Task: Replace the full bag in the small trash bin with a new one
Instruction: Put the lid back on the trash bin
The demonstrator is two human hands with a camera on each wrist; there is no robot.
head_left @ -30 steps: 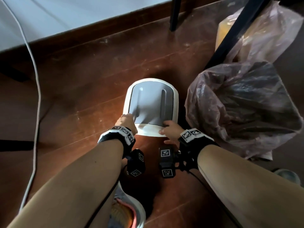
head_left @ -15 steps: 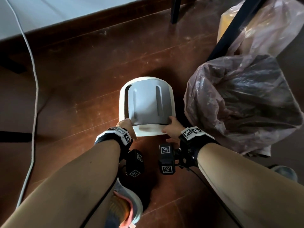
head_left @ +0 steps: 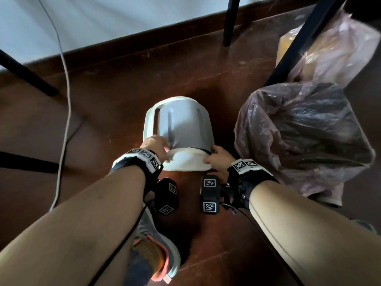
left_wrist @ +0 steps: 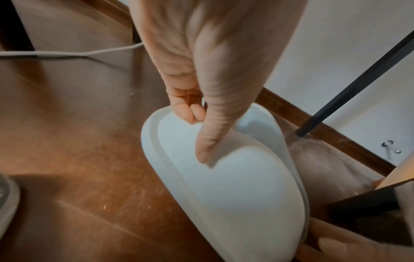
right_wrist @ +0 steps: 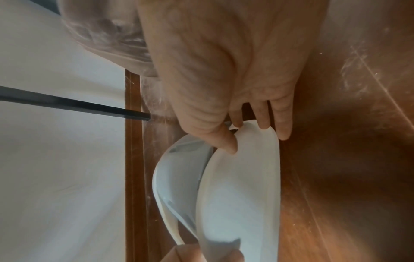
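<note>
The small white bin (head_left: 150, 120) stands on the wooden floor, lined with a thin whitish new bag (head_left: 185, 159) that is folded over its near rim. My left hand (head_left: 156, 145) pinches the bag's edge at the near-left rim; in the left wrist view its thumb (left_wrist: 208, 141) lies on the film (left_wrist: 235, 186) and the fingertips curl beneath. At the near-right rim, my right hand (head_left: 218, 159) grips bag and rim, thumb (right_wrist: 226, 141) on the film (right_wrist: 237, 195) and fingers behind. The full pinkish bag (head_left: 299, 137) sits on the floor to the right of the bin.
Another filled pale bag (head_left: 329, 48) lies behind the full one. Black table legs (head_left: 228, 21) stand at the back and cross the right side. A white cable (head_left: 66, 79) runs down the left floor. My shoe (head_left: 156, 248) is just below the hands.
Both hands have drawn the new bag's edge further down over the bin's near rim. The head view has tipped up, showing more wall and table legs.
</note>
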